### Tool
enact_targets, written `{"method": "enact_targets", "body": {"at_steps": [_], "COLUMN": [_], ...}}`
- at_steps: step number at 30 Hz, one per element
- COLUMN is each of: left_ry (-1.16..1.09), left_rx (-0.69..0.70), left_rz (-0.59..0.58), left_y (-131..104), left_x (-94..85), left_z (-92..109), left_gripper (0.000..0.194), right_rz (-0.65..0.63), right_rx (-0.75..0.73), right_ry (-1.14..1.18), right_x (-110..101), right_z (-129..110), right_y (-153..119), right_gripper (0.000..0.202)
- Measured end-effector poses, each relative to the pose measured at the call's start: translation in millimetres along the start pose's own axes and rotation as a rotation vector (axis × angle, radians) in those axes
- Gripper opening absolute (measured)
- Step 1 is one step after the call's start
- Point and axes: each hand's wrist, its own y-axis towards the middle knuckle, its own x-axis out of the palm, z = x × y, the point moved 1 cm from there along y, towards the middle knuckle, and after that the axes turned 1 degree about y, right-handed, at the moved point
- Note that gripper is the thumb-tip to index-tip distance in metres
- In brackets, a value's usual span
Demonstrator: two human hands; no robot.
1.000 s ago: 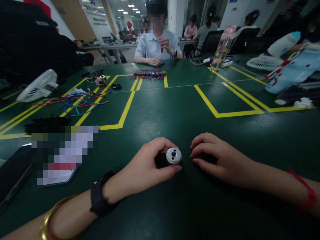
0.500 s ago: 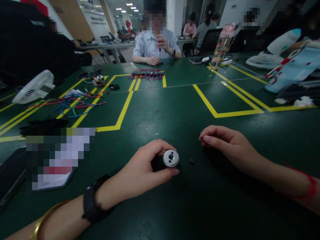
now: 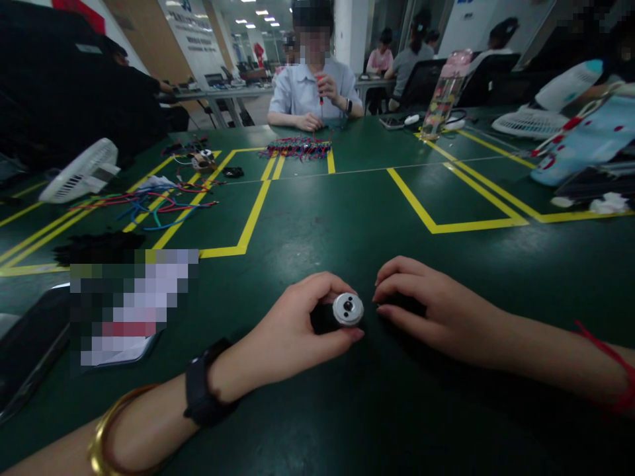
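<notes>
A round silver metal part [image 3: 348,309] with small dark holes in its face is held between the thumb and fingers of my left hand [image 3: 292,330], low over the green table [image 3: 317,231]. To its right, my right hand [image 3: 431,304] rests at the table with thumb and fingertips curved toward each other. Its fingertips are apart and point at the silver part without touching it. The small dark piece seen earlier lies hidden at or behind the right fingertips; whether they touch it is not visible.
Coloured wires [image 3: 163,201] and a white fan [image 3: 82,172] lie at the left, near a pixelated phone-like object [image 3: 133,317]. Across the table a person [image 3: 312,92] holds a red tool behind a wire bundle [image 3: 297,147]. A bottle [image 3: 444,96] stands back right.
My right hand has moved left and down to where the small dark piece lay, and its fingers have spread. My left hand still holds the silver part; the view has shifted slightly.
</notes>
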Motion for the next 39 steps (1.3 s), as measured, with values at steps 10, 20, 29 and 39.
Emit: {"method": "enact_targets", "body": {"at_steps": [10, 20, 29, 39], "left_ry": [0.058, 0.055, 0.016, 0.03], "left_rx": [0.031, 0.021, 0.013, 0.002], "left_rz": [0.031, 0.039, 0.025, -0.007], "left_y": [0.6, 0.9, 1.6, -1.2], "left_x": [2.5, 3.2, 0.2, -1.4], "left_z": [-3.4, -3.9, 0.2, 0.9], "left_gripper": [0.025, 0.025, 0.027, 0.028], "right_rz": [0.024, 0.106, 0.127, 0.34], "right_rx": [-0.079, -0.11, -0.019, 0.325], "right_ry": [0.13, 0.197, 0.188, 0.542], "right_x": [-3.1, 0.8, -9.2, 2.7], "right_z": [-28.8, -25.9, -15.4, 36.3], "right_y": [26.6, 23.8, 9.0, -14.3], "right_gripper": [0.011, 0.011, 0.028, 0.045]}}
